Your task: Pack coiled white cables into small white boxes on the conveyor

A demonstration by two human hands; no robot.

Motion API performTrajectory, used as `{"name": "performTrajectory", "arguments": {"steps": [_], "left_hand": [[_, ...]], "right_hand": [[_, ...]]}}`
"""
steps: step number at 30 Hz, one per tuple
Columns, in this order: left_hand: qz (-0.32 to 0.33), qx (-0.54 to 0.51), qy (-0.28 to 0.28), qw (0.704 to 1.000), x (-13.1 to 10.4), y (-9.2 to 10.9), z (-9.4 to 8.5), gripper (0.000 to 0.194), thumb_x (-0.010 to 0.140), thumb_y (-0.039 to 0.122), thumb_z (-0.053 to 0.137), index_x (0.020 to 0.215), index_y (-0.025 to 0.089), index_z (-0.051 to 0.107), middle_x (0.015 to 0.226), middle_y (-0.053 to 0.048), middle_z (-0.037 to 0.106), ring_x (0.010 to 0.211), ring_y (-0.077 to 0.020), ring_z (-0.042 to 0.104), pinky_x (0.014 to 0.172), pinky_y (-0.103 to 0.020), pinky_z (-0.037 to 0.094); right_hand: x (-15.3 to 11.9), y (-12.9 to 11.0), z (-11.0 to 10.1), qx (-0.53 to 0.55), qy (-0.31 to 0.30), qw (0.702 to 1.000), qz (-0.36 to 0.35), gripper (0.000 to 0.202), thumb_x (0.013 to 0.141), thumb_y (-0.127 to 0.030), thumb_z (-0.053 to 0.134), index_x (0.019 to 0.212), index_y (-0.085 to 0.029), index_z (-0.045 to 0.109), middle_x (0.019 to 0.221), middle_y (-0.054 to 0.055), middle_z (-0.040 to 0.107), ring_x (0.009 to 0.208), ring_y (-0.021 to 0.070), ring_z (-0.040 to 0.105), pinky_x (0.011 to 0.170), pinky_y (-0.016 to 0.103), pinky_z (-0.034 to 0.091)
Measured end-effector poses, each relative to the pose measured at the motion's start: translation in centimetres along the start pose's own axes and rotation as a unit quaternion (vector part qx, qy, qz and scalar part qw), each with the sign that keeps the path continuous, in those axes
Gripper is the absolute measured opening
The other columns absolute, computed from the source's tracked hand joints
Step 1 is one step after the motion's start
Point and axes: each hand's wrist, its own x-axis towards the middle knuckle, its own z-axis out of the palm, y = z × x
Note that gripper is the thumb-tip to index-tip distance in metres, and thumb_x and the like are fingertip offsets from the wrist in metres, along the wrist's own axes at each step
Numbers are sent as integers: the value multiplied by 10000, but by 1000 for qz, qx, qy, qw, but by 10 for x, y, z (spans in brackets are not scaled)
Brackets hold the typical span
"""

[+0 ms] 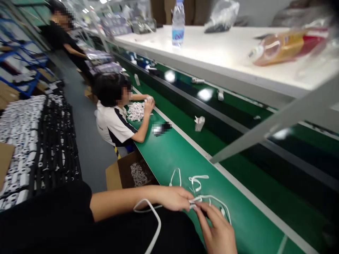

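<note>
Near the bottom centre, my left hand reaches in from the left with its fingertips pinched on a thin white cord. My right hand, lower right, meets it, thumb and finger closed on the same white cord. The fingertips of both hands nearly touch, and the small part between them is too blurred to make out. One end of the cord loops past my left wrist and hangs over my lap. Another white cord loop lies on the green tabletop just beyond my hands.
A co-worker sits further along the table by a heap of small white parts. An open cardboard box stands beside the table. A slanted metal strut and a white shelf with a bottle are at right.
</note>
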Motion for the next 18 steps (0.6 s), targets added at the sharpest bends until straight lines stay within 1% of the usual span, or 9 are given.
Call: {"name": "performTrajectory", "arguments": {"steps": [2, 5, 10, 11, 13, 14, 15, 16, 18], "left_hand": [[10, 28, -19, 999, -6, 5, -1, 84, 712, 143, 552, 762, 193, 597, 573, 65, 445, 512, -82, 366, 464, -195, 265], [-1, 61, -35, 997, -11, 10, -2, 38, 760, 188, 540, 757, 181, 577, 560, 66, 433, 502, -80, 367, 465, -199, 274], [-29, 33, -55, 997, -10, 9, 1, 34, 738, 196, 559, 711, 175, 565, 516, 75, 421, 454, -64, 341, 447, -180, 254], [-34, 28, -66, 997, -8, 7, 1, 39, 727, 197, 574, 698, 174, 563, 511, 75, 420, 451, -62, 342, 443, -177, 254], [-41, 15, -87, 995, -5, 3, 0, 48, 717, 208, 594, 697, 172, 569, 507, 78, 409, 450, -62, 354, 439, -171, 268], [-40, 6, -96, 995, -4, 1, -1, 45, 717, 213, 598, 732, 171, 594, 528, 73, 432, 459, -64, 379, 443, -168, 286], [-33, -6, -98, 995, -2, -1, -2, 110, 718, 216, 602, 814, 172, 633, 585, 60, 488, 483, -68, 426, 453, -169, 315], [-19, -15, -85, 996, -2, -3, -3, 240, 716, 213, 612, 947, 179, 666, 683, 37, 557, 520, -73, 480, 467, -173, 349], [49, 13, 0, 999, -1, -7, -5, 529, 704, 202, 660, 1233, 218, 633, 990, -29, 633, 640, -90, 567, 520, -195, 418]], "right_hand": [[-1, -4, -7, 6, -21, 1000, -19, 127, 991, -262, 538, 1016, -262, 663, 940, 30, 704, 853, 160, 707, 751, 215, 560], [-5, -10, -11, -4, -29, 999, -24, 121, 982, -193, 543, 1043, -247, 632, 940, 30, 658, 856, 127, 677, 747, 184, 538], [-11, -14, -8, -23, -8, 1000, 11, 140, 982, -179, 521, 995, -221, 654, 1205, 106, 595, 963, 147, 661, 805, 226, 545], [-11, -14, -8, -9, -17, 1000, 3, 137, 979, -172, 526, 997, -223, 652, 1192, 95, 617, 971, 144, 667, 816, 219, 545], [-11, -14, -9, 24, -37, 999, -21, 138, 971, -149, 542, 1018, -231, 641, 1065, 52, 677, 951, 129, 681, 817, 191, 543], [-12, -13, -10, 33, -39, 998, -28, 143, 965, -140, 551, 1027, -234, 640, 1012, 35, 691, 942, 124, 687, 821, 184, 543], [-13, -13, -10, 35, -32, 999, -25, 146, 959, -136, 562, 1028, -235, 644, 996, 27, 700, 938, 122, 692, 830, 183, 544], [-15, -12, -11, 32, -15, 999, -10, 142, 954, -140, 574, 1020, -236, 655, 1002, 25, 707, 942, 123, 697, 837, 184, 545], [-18, -11, -10, 26, 35, 998, 41, 113, 943, -170, 605, 984, -237, 686, 994, 22, 725, 936, 131, 706, 834, 193, 552]]}}
